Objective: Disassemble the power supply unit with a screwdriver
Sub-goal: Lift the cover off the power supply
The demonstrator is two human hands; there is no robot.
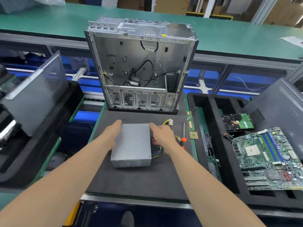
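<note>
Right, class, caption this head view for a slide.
Left hand and right hand hold the power supply between them; screwdriver lies untouched beside it, stripped computer case behind.

The grey rectangular metal power supply unit point(132, 141) lies flat on its broad side at the centre of the frame, cover closed, with small screws visible at the near corners of the top face. The labelled end wall faces the bottom of the frame. A yellow-and-black wire bundle point(158, 152) exits its right side; a white connector point(170, 122) lies near the upper right corner. The orange-handled screwdriver point(184, 138) with a thin steel shaft lies right of the unit, apart from it, tip pointing towards the top of the frame.
</note>
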